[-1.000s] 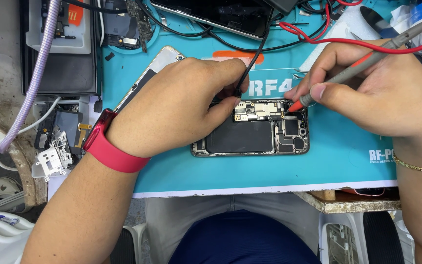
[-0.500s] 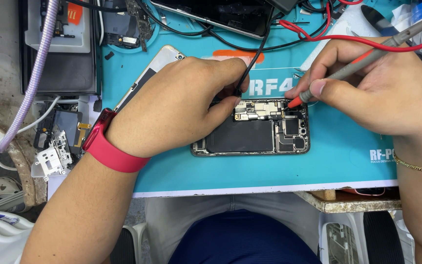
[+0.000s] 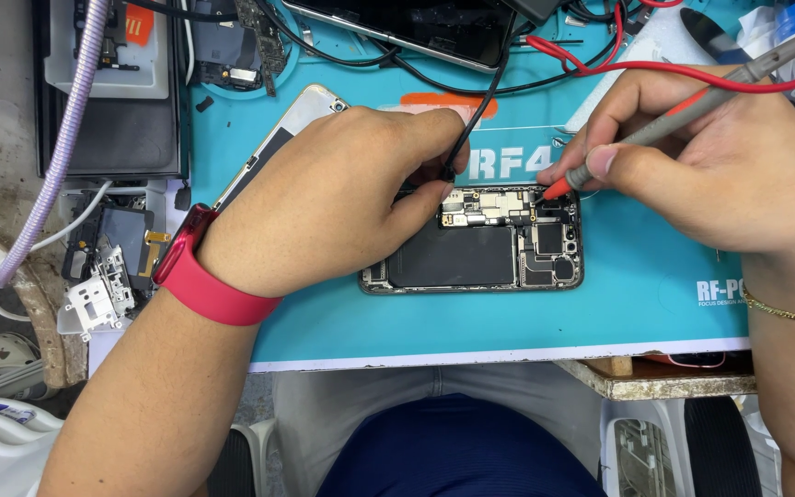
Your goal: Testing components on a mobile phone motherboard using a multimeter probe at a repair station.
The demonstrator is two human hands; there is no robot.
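An opened phone (image 3: 489, 248) lies on a teal work mat (image 3: 637, 294), its black battery and circuit board showing. My left hand (image 3: 324, 198), with a red wristband (image 3: 200, 276), pinches a black probe (image 3: 471, 129) down onto the board's upper left part. A grey probe with a red tip (image 3: 683, 106) is gripped by my right hand (image 3: 729, 170); its tip touches the board's upper right area. A gold bracelet (image 3: 784, 313) circles the right wrist.
Red and black leads (image 3: 600, 55) run to the back of the mat. A phone screen (image 3: 269, 147) lies partly under my left hand. Another phone (image 3: 397, 28) sits at the top, loose parts (image 3: 94, 276) at left, and a lilac cable (image 3: 57, 166) hangs down.
The red probe tip has shifted slightly on the board's upper right. My left hand and the black probe stay in place.
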